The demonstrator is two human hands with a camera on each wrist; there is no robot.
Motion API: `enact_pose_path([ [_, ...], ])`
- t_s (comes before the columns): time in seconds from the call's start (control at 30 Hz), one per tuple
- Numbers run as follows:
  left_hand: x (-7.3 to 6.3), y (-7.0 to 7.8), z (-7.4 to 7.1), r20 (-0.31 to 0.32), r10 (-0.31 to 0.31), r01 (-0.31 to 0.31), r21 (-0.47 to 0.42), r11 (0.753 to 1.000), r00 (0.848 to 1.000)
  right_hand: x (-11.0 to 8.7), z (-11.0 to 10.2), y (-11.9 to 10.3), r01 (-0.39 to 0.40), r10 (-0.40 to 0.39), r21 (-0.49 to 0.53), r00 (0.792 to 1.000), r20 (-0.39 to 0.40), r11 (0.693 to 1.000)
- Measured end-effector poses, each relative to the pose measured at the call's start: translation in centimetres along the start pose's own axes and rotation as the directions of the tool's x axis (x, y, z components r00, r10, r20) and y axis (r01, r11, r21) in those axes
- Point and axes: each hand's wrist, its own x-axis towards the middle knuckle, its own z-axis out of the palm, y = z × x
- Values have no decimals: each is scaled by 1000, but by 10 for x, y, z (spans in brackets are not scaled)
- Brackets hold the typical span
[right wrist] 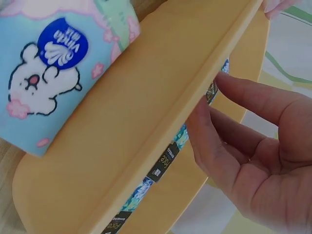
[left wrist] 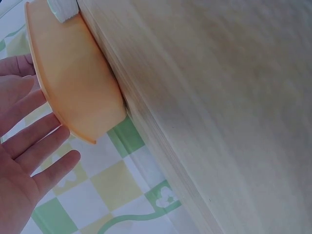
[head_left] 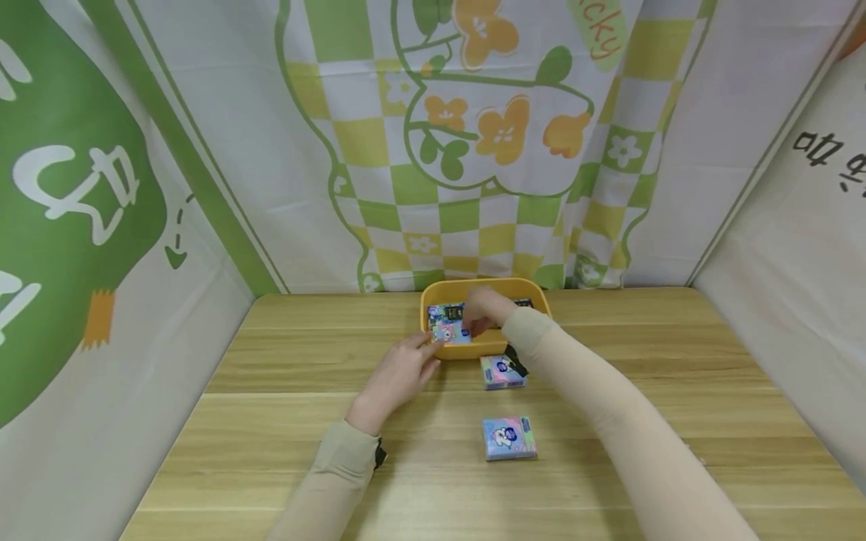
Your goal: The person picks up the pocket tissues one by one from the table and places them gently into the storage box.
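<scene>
A yellow-orange plastic basket (head_left: 483, 349) stands at the back of the table with printed packs inside. My left hand (head_left: 404, 366) is at its front left corner, fingertips by the rim and near a light-blue pack (head_left: 452, 333); the left wrist view shows these fingers (left wrist: 41, 131) extended and spread. My right hand (head_left: 482, 309) reaches inside with bent fingers, at the right end of that pack. In the right wrist view, the basket's rim hides part of its thumb, so a grip is unclear. Dark-labelled packs (right wrist: 164, 160) line the inside.
One pastel Vinda tissue pack (head_left: 501, 373) lies against the basket's front, partly behind the right wrist strap. Another tissue pack (head_left: 509, 438) lies nearer on the wooden table (head_left: 284, 421). A checkered cloth (head_left: 487, 225) hangs directly behind the basket.
</scene>
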Motion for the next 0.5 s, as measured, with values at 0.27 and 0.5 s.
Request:
enact_pose_path([
  [0.27,0,0,0,0,-7,7,12,1000,1000,3,0,-1,6,-6,-28,1000,-10,1000],
  [0.5,0,-1,2,4,1,-1,6,1000,1000,1,2,2,26,-26,-36,1000,-8,999],
])
